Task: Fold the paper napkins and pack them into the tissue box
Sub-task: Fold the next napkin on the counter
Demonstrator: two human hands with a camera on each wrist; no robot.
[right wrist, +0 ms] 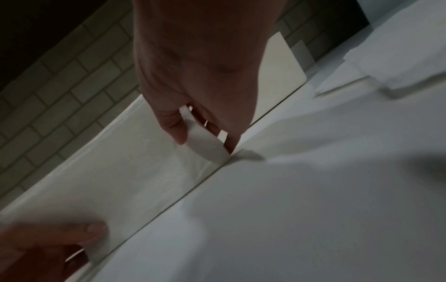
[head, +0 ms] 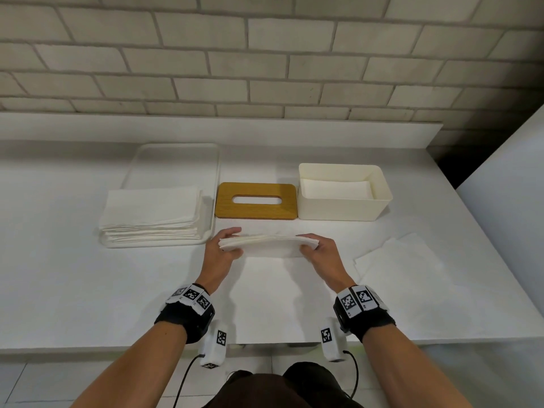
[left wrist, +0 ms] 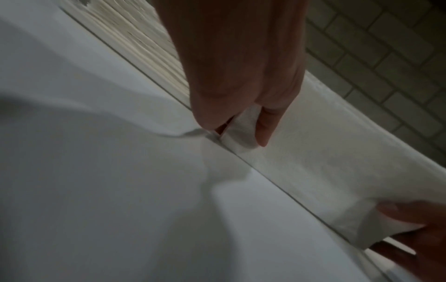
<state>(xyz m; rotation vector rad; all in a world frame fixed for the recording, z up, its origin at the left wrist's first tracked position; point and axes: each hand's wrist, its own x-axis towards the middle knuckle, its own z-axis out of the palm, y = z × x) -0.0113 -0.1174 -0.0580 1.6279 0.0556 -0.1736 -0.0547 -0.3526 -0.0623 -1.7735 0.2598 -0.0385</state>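
Note:
A folded bundle of white napkins (head: 268,244) is held just above the table, its lower flap hanging toward a flat sheet (head: 276,298). My left hand (head: 226,245) pinches its left end (left wrist: 241,129); my right hand (head: 312,248) pinches its right end (right wrist: 205,147). The cream tissue box (head: 344,207) stands open at the back right, with folded napkins (head: 335,188) inside. Its wooden slotted lid (head: 255,210) lies flat to the left of the box.
A white tray (head: 176,160) at the back left carries a stack of unfolded napkins (head: 153,213). Loose napkin sheets (head: 397,257) lie at the right. A brick wall (head: 265,54) rises behind the table; the table's front edge (head: 88,347) is near my wrists.

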